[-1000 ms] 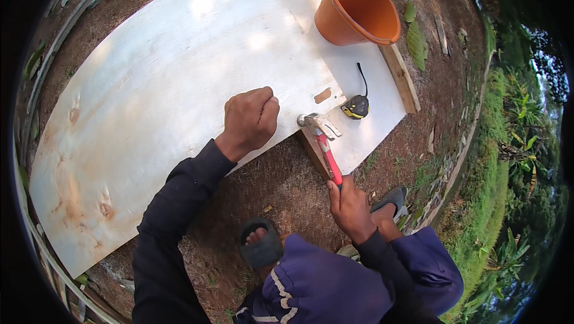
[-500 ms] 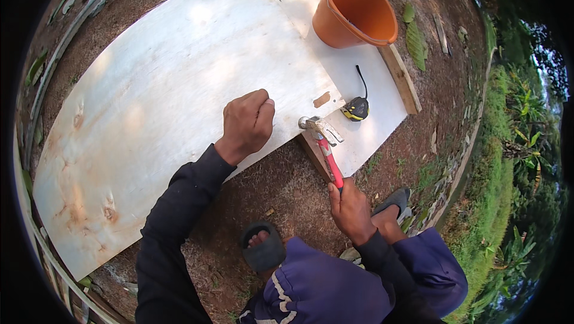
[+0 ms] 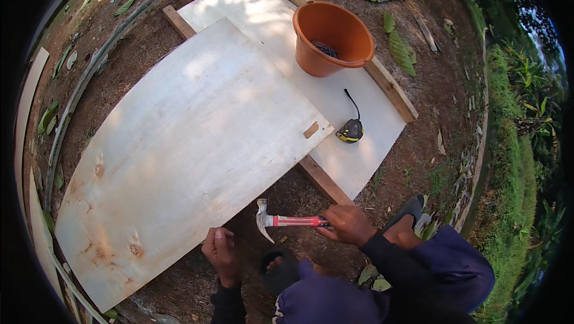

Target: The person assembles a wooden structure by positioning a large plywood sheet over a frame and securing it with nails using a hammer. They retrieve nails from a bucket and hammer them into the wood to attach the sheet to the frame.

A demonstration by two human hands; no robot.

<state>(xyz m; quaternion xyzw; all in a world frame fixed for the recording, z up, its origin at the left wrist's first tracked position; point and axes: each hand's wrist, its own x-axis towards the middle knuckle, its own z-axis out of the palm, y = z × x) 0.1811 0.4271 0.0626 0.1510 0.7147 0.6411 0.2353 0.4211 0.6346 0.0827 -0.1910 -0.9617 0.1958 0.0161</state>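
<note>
Dark purple cloth covers the person's knees (image 3: 335,301) at the lower edge, with a dark sandal (image 3: 282,275) on the soil between the arms and another sandal (image 3: 412,209) farther right. The left hand (image 3: 220,255) is raised just beside the near edge of the upper plywood sheet (image 3: 197,132); its fingers are curled in with the tips drawn together, and I cannot tell whether something small is pinched there. The right hand (image 3: 348,226) is wrapped around the grip end of a red-handled claw hammer (image 3: 293,221). The hammer lies crosswise between the hands, its head over the soil near the sheet's edge, claw turned toward the person.

Past this strip of soil, the upper sheet, curved along its far side, overlaps a lower plywood sheet (image 3: 369,155). A wooden batten (image 3: 326,181) borders the lower sheet's near side, and its end reaches out from under the upper sheet. On the lower sheet's exposed part, a black and yellow tape measure (image 3: 350,131) sits just beside the upper sheet's corner. Farther off stands an orange bucket (image 3: 311,61) with dark nails (image 3: 324,47) inside, next to a second batten (image 3: 391,87) along the right edge. Beyond are fallen leaves (image 3: 399,52) on soil and, at far right, green grass (image 3: 508,162).
</note>
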